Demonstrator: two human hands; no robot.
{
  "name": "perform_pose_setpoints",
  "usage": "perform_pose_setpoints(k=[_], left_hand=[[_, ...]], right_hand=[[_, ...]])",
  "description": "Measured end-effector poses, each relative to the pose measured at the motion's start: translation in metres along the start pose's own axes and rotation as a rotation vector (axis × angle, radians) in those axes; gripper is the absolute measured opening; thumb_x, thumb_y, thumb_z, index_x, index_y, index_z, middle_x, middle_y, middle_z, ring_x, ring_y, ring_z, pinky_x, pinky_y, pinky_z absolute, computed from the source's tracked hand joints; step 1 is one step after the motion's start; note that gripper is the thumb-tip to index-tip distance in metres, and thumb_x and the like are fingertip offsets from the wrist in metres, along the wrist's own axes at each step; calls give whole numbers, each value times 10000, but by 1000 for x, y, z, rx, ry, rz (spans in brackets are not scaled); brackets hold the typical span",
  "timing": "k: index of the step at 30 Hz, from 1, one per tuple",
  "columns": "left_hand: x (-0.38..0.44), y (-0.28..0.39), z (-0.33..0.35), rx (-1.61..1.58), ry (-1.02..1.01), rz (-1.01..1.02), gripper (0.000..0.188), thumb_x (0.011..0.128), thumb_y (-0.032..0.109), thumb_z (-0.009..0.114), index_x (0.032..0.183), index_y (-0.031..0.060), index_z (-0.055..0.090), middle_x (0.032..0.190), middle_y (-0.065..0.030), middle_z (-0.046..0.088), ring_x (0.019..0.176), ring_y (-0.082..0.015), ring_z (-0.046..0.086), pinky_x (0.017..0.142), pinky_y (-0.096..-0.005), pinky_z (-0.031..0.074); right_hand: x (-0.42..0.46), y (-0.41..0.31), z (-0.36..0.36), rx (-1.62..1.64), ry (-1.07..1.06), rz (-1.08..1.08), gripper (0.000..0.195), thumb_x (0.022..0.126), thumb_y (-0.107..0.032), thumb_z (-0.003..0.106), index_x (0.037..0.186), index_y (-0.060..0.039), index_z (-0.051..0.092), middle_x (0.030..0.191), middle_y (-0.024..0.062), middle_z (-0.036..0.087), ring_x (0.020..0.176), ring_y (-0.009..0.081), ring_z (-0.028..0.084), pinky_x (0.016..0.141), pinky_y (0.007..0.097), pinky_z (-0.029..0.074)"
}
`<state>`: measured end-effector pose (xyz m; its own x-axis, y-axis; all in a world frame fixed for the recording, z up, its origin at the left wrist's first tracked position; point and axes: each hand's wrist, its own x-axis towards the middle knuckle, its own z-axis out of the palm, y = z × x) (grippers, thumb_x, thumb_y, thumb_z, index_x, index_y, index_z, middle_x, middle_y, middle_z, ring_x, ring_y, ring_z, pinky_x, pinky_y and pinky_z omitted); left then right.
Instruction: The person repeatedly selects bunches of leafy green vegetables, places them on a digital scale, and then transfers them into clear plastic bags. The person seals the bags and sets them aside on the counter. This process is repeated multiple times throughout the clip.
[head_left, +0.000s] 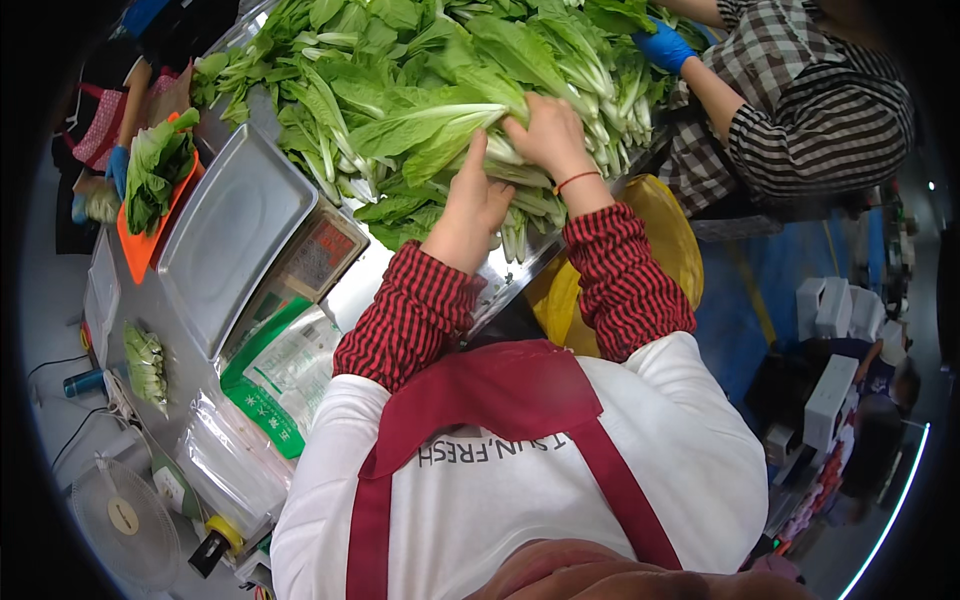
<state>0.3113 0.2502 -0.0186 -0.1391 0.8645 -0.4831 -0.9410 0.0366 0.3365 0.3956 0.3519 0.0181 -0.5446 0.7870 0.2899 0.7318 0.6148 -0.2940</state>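
Observation:
Leafy greens with pale stems (450, 120) lie heaped on a metal table (367, 289) in front of me. My right hand (551, 135) grips the stem end of some leaves near the middle of the heap, its fingers partly hidden by them. Just left of it, my left hand (474, 202) rests against the stems with its thumb raised and its fingers partly spread; whether it grips any stems is unclear. More stems hang over the table's near edge under my hands.
A scale with a metal tray (236, 232) stands left, beside a green-and-clear plastic bag (289, 375) and clear bags (225, 450). An orange tray (176, 217) holds greens. A co-worker's blue-gloved hand (664, 46) is at upper right. A yellow container (664, 232) sits below the table edge.

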Motion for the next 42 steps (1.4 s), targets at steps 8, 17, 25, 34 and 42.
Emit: perform_pose_setpoints(k=[8, 17, 25, 34, 42], left_hand=[[-28, 14, 6, -136, -38, -155, 623, 883, 480, 578, 1347, 116, 377, 1370, -161, 397, 1250, -318, 410, 1038, -499, 351], [-87, 33, 62, -61, -422, 47, 510, 912, 412, 568, 1256, 44, 485, 1232, -92, 533, 1105, -228, 512, 942, -384, 443], [-156, 166, 15, 538, -126, 904, 413, 894, 328, 620, 1117, -20, 604, 1009, -62, 653, 896, -137, 595, 787, -271, 477], [-195, 279, -192, 1578, 1183, 362, 901, 755, 743, 409, 1125, -52, 615, 1127, -267, 602, 1091, -373, 571, 906, -408, 437], [-288, 207, -209, 1518, 947, 568, 498, 760, 499, 660, 938, 34, 634, 739, -115, 643, 704, -255, 639, 650, -360, 479]], right_hand=[[-35, -57, -23, 186, 77, -39, 395, 807, -236, 633, 1108, 5, 548, 977, 218, 618, 861, 388, 606, 756, 448, 496], [-51, -98, -104, 4, 467, -248, 497, 809, -226, 643, 1204, 51, 524, 1101, 223, 601, 935, 372, 604, 804, 404, 502], [-11, -224, -51, 683, 738, -546, 445, 820, -120, 627, 1192, 87, 501, 1100, 250, 573, 974, 402, 582, 845, 392, 478], [-33, -345, 124, 625, -260, -385, 502, 835, -285, 590, 1167, 70, 466, 1001, 284, 601, 1014, 417, 547, 864, 464, 445], [-82, -199, 55, 541, -258, -391, 178, 842, -175, 612, 870, -7, 662, 798, 158, 647, 670, 313, 615, 612, 367, 486]])
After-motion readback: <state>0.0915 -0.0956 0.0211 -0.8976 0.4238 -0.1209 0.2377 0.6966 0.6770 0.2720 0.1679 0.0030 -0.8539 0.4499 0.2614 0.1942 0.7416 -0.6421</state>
